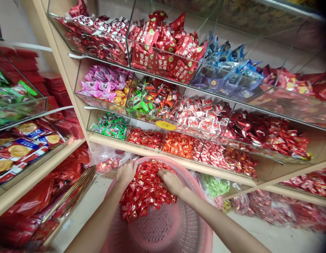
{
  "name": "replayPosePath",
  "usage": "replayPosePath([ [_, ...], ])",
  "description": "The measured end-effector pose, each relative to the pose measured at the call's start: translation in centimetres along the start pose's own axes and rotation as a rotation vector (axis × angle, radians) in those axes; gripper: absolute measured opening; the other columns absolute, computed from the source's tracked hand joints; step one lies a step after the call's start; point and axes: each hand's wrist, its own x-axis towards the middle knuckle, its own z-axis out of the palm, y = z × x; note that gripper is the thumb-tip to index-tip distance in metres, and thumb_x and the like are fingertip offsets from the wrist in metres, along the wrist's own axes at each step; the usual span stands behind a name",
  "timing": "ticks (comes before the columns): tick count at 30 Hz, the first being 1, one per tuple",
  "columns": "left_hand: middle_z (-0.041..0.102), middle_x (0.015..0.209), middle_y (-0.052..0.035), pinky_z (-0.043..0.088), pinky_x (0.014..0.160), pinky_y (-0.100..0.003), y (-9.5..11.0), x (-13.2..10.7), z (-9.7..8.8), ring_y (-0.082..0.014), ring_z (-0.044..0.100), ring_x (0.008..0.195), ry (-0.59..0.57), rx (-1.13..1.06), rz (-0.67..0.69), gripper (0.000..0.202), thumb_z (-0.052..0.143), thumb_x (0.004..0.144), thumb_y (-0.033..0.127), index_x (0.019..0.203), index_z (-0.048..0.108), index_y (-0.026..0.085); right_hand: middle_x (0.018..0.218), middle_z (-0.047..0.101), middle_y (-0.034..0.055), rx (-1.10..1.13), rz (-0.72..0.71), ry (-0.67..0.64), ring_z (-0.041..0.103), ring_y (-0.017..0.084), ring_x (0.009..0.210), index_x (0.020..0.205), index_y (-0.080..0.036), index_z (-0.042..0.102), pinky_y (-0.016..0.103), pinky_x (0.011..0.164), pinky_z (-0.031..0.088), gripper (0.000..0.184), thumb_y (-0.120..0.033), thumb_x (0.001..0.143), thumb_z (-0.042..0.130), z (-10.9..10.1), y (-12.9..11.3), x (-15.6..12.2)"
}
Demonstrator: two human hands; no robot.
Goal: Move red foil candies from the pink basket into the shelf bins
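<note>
A pink plastic basket (205, 218) with holes in its wall stands low in front of the shelves. Inside it, red wrapped candies (149, 189) are heaped toward the far left, so part of the perforated bottom shows. My left hand (126, 173) is closed over the basket's far left rim, right beside the heap. On the right side of the heap lies my right hand (171, 181), its fingers curled into the candies and the fingertips partly hidden among them.
Wooden shelves with clear acrylic bins (189, 126) of wrapped sweets rise just behind the basket. A yellow oval tag (165, 125) reads 15. Plastic bags (270, 207) of sweets lie below at right. Red packages (38, 193) fill the lower left shelf.
</note>
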Motion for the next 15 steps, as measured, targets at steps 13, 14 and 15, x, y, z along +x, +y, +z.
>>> replayPosePath([
  [13,0.068,0.088,-0.0114,0.045,0.069,-0.034,0.03,-0.04,-0.14,-0.0246,0.064,0.079,0.005,0.000,0.011,0.055,0.014,0.088,0.050,0.099,0.057,0.017,0.108,0.057,0.0090,-0.126,0.041,0.008,0.055,0.020,0.096,0.102,-0.019,0.053,0.027,0.074,0.044,0.020,-0.017,0.082,0.047,-0.32,0.09,0.01],
  [14,0.068,0.088,-0.0111,0.045,0.069,-0.034,0.03,-0.04,-0.16,-0.0247,0.064,0.079,0.001,0.002,0.009,0.055,0.014,0.088,0.050,0.100,0.057,0.017,0.108,0.057,0.0090,-0.134,0.047,0.007,0.055,0.020,0.096,0.102,-0.019,0.053,0.027,0.075,0.043,0.020,-0.016,0.083,0.046,-0.29,0.13,0.04],
  [15,0.068,0.088,-0.0108,0.045,0.068,-0.034,0.03,-0.04,-0.18,-0.0246,0.064,0.079,-0.004,0.004,0.008,0.055,0.014,0.088,0.050,0.100,0.057,0.017,0.108,0.057,0.0092,-0.142,0.056,0.002,0.055,0.020,0.097,0.102,-0.019,0.053,0.027,0.076,0.043,0.021,-0.015,0.083,0.045,-0.23,0.15,0.10],
])
